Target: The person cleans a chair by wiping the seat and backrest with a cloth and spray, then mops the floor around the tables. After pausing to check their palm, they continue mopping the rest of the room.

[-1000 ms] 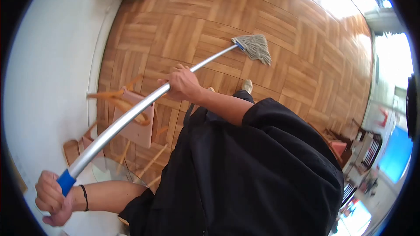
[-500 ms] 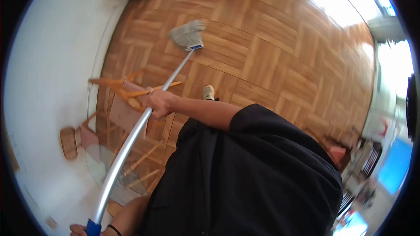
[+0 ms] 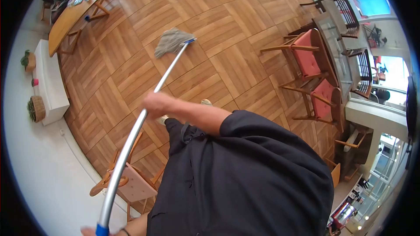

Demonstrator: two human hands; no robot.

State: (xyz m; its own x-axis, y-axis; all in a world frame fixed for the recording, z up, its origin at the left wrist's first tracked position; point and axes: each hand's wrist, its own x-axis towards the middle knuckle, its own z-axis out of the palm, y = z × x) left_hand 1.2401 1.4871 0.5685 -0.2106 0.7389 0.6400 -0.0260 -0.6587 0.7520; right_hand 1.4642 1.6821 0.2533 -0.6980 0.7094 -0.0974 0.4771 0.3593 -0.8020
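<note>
A mop [image 3: 131, 142] with a silver pole slants across the view from the bottom left up to the middle. Its grey string head [image 3: 173, 43] lies fanned out on the wooden floor, joined to the pole by a blue clamp. Partway along the pole, my right hand [image 3: 158, 105] is closed around it. My left hand [image 3: 89, 231] is at the pole's blue upper end by the bottom edge, gripping it and partly cut off by the frame.
Pink-cushioned chairs [image 3: 307, 53] stand around a glass-topped table [image 3: 333, 48] on the right. Another pink chair [image 3: 136, 188] is near the left wall. A white ledge [image 3: 51, 83] bears potted plants, and a wooden table [image 3: 72, 19] stands beyond it.
The view has turned, bringing the ledge, the wooden table and the right-hand chairs into sight. The mop head now lies slightly further left in view. Both hands still hold the pole.
</note>
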